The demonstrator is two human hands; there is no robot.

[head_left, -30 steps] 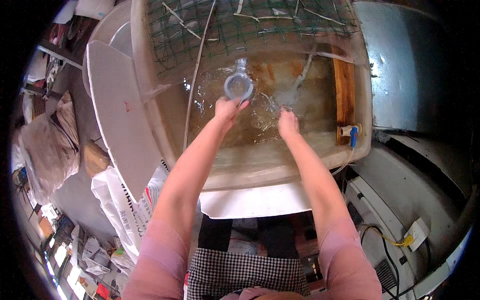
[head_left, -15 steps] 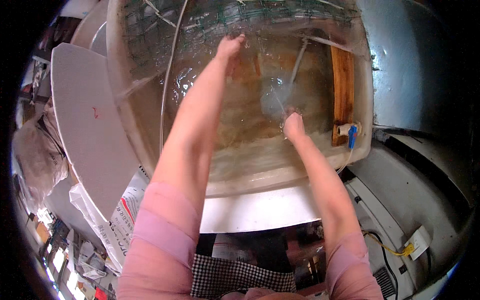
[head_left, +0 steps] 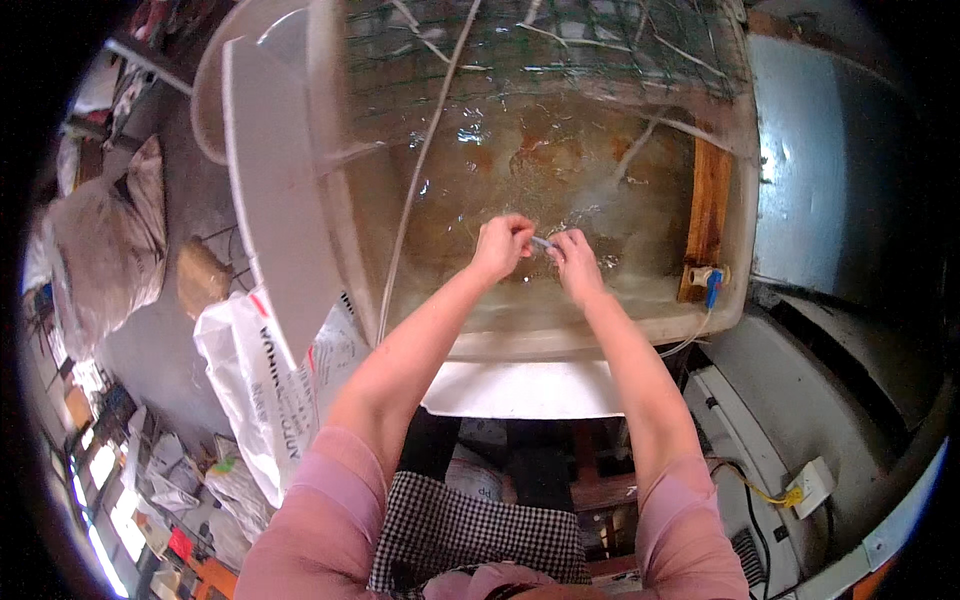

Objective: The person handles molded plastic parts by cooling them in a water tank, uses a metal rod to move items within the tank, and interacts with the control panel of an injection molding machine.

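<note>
Both hands are close together above the water of a pale-rimmed tank (head_left: 600, 338). Between their fingers runs a small, slim grey piece (head_left: 542, 243), too small to name. My left hand (head_left: 502, 246) has its fingers closed at the left end of this piece. On its right end, the thumb and fingers of my right hand (head_left: 574, 262) are pinched. The water is brownish and rippled, with orange-brown patches below the surface. A thin pale tube (head_left: 428, 150) crosses the tank left of my hands.
Green netting (head_left: 600, 60) with white strips covers the tank's far part. A wooden board (head_left: 712, 200) and a blue-handled valve (head_left: 713, 288) are at its right side. A white panel (head_left: 275, 180) and a printed plastic sack (head_left: 240, 370) are on the left. A yellow-plugged cable (head_left: 793, 496) lies lower right.
My left hand has come back from the far water toward my right hand, and the two now meet at the grey piece. The view has shifted, with the tank now further right.
</note>
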